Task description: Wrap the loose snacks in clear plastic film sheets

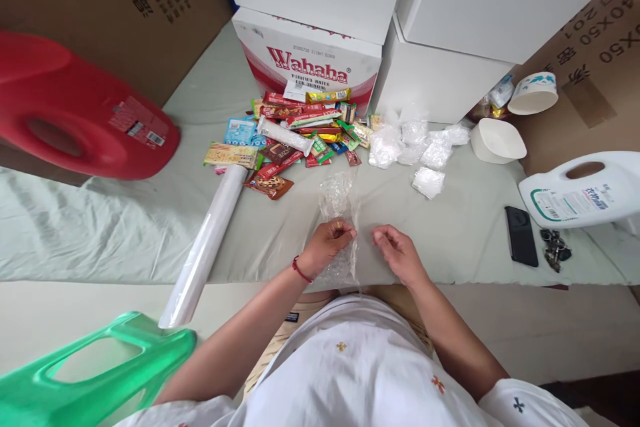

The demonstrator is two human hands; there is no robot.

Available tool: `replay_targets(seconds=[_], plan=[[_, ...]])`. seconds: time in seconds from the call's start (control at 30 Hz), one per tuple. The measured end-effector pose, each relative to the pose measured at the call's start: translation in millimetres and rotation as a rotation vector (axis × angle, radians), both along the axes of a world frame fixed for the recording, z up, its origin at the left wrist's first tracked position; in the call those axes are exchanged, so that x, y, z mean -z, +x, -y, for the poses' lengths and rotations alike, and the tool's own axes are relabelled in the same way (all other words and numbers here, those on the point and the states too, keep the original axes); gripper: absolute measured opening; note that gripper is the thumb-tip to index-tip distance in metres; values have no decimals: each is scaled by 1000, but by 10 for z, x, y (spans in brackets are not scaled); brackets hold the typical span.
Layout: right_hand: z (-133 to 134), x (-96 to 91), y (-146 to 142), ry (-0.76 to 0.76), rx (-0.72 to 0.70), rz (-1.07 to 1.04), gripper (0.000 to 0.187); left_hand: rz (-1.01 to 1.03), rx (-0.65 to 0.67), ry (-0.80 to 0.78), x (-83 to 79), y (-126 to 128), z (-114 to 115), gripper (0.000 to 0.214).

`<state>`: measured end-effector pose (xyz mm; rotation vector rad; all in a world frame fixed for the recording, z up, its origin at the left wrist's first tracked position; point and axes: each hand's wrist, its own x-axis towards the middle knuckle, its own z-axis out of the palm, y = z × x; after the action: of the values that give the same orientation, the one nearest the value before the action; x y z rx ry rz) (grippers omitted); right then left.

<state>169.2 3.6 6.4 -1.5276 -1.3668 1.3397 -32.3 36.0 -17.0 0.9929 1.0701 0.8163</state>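
Note:
A crinkled clear plastic bag [340, 195] lies on the cloth in front of me and hangs a little over the edge. My left hand [327, 247], with a red string on its wrist, pinches the bag near its middle. Just right of the bag, my right hand [399, 253] is held with its fingers curled together; whatever is between the fingertips, if anything, is too small to make out. Beyond my hands lies a heap of wrapped snacks [300, 133]. Several crumpled clear plastic bundles [400, 140] sit to the right of the heap.
A white plastic roll [210, 240] juts over the edge at left, near a green plastic stool [125, 360] and a red jug [75, 107]. White boxes and a Wahaha carton [310, 57] stand behind. On the right are bowls [498, 141], a detergent bottle [585, 188], a phone [521, 235] and keys [555, 248].

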Motion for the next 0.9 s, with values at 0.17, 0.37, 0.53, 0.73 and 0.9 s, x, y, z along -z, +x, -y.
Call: replay_targets(seconds=[0.17,0.37,0.53,0.73,0.9], plan=[[-182,83,-272,-179,-58,-214,51,14,10,69,-8,-44,23,41],[-207,16,-309,-237,-48,-284,51,64,24,71,-3,-85,26,43],[-217,12,-230,-267,12,-335,49,162,-24,20,-10,-97,18,43],[-237,31,-98,-318,111,-345,43,279,-108,-114,-141,-179,37,38],[-230,67,24,-311,155,-322,38,361,-101,-92,-315,-373,78,36]])
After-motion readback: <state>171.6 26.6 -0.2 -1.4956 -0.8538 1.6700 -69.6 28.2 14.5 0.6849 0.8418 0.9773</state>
